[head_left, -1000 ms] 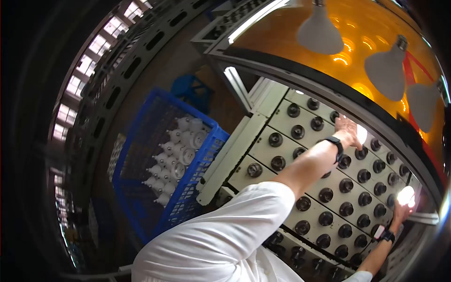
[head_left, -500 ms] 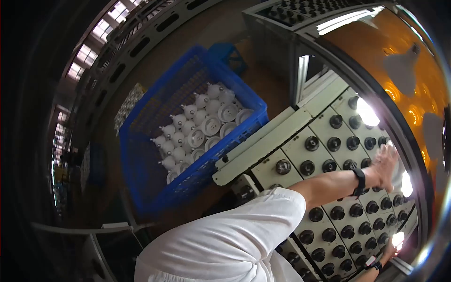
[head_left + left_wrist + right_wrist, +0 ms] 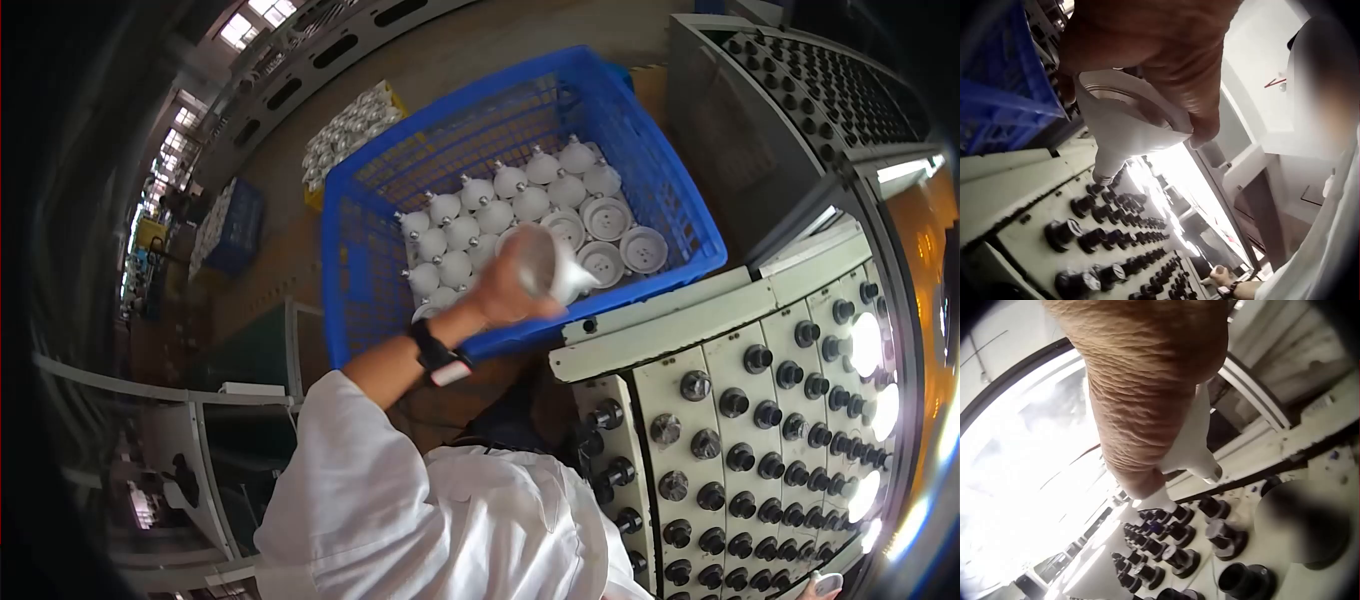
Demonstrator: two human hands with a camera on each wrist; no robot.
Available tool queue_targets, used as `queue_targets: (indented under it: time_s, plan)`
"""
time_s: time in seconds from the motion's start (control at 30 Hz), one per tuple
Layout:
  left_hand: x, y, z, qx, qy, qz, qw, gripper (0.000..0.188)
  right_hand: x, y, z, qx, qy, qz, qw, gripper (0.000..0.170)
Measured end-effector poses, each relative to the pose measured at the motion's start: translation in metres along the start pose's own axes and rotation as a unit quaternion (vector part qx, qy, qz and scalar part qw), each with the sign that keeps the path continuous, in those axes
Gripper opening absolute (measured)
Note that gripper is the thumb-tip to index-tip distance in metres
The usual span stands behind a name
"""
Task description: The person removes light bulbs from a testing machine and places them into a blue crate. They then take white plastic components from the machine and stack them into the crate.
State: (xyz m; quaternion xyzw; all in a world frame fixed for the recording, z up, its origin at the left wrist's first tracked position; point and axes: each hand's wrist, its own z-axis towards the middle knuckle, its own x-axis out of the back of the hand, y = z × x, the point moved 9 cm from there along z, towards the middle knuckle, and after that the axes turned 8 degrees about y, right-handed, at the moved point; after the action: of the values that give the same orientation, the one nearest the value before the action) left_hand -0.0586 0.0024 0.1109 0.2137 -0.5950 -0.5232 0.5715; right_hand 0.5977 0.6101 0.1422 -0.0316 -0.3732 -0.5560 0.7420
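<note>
My left hand holds a white light bulb over the near side of a blue plastic crate. The bulb is tilted, its screw base pointing away from the palm, and looks blurred in the head view. Rows of white bulbs fill part of the crate, some base up, others with their round faces up. At the lower right edge of the head view, my right hand is mostly cut off. It grips another white bulb above the black sockets, its fingertips partly hidden behind the palm.
A sloping pale board with rows of black sockets stands right of the crate. Several lit bulbs glow along its far side. Behind are a second socket rack and a yellow crate of bulbs. A metal frame stands left.
My left hand has moved from the socket board leftward to over the crate, carrying a bulb. The head view has turned left. The right hand's bulb, glowing earlier, is now unlit.
</note>
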Motion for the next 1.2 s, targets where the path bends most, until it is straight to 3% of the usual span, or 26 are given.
queue_targets:
  time_s: [0.03,0.07,0.1,0.17,0.23,0.27,0.33,0.4,0.43,0.5,0.6,0.63,0.8,0.87,0.9,1.03,1.1,1.13,1.2]
  plan:
    - [0.048,-0.045,0.0,0.057,0.06,-0.062,0.995,0.098,0.015,-0.026,0.013,0.034,0.025,0.007,0.999,0.102]
    - [0.095,-0.068,-0.004,0.14,0.093,0.045,0.985,0.092,0.027,-0.039,0.022,0.034,0.023,0.035,0.999,0.1]
    - [0.147,-0.136,-0.023,0.132,0.172,0.212,0.953,0.094,0.035,-0.071,0.03,0.033,0.003,0.075,0.997,0.099]
    - [0.189,-0.181,-0.046,0.206,0.195,0.166,0.944,0.101,0.048,-0.139,0.039,0.037,-0.04,0.16,0.986,0.098]
    - [0.222,-0.224,-0.086,0.352,0.223,0.25,0.874,0.108,0.058,-0.214,0.044,0.059,-0.096,0.245,0.963,0.097]
    - [0.223,-0.26,-0.091,0.362,0.158,0.264,0.88,0.112,0.065,-0.253,0.045,0.077,-0.119,0.28,0.949,0.097]
    - [0.218,-0.293,-0.097,0.367,0.121,0.276,0.88,0.114,0.095,-0.334,0.055,0.129,-0.157,0.331,0.922,0.097]
    - [0.204,-0.342,-0.101,0.368,0.073,0.325,0.868,0.118,0.175,-0.442,0.084,0.175,-0.158,0.364,0.901,0.097]
    - [0.201,-0.35,-0.097,0.371,0.07,0.314,0.871,0.118,0.215,-0.496,0.098,0.198,-0.16,0.38,0.889,0.097]
    - [0.183,-0.363,-0.093,0.36,-0.011,0.359,0.861,0.12,0.274,-0.593,0.106,0.281,-0.185,0.428,0.839,0.101]
    - [0.168,-0.393,-0.094,0.341,-0.04,0.332,0.879,0.12,0.355,-0.729,0.102,0.368,-0.239,0.515,0.736,0.111]
    - [0.163,-0.398,-0.094,0.326,-0.054,0.335,0.883,0.12,0.379,-0.772,0.09,0.442,-0.222,0.522,0.695,0.112]
    - [0.17,-0.411,-0.095,0.32,-0.011,0.275,0.907,0.126,0.436,-0.931,0.009,0.566,-0.223,0.535,0.586,0.108]
    - [0.174,-0.413,-0.1,0.335,0.002,0.263,0.905,0.125,0.438,-0.981,-0.032,0.602,-0.219,0.525,0.561,0.109]
    - [0.176,-0.414,-0.103,0.347,0.011,0.257,0.902,0.124,0.438,-1.001,-0.052,0.627,-0.214,0.49,0.566,0.116]
    - [0.188,-0.403,-0.111,0.371,0.041,0.235,0.898,0.114,0.425,-1.056,-0.117,0.675,-0.209,0.43,0.562,0.115]
    - [0.193,-0.402,-0.115,0.37,0.07,0.222,0.899,0.096,0.414,-1.072,-0.14,0.689,-0.208,0.408,0.562,0.118]
    - [0.195,-0.402,-0.118,0.374,0.07,0.221,0.898,0.096,0.408,-1.077,-0.15,0.695,-0.213,0.394,0.562,0.119]
    - [0.206,-0.396,-0.12,0.364,0.138,0.168,0.906,0.077,0.4,-1.083,-0.164,0.701,-0.217,0.382,0.561,0.12]
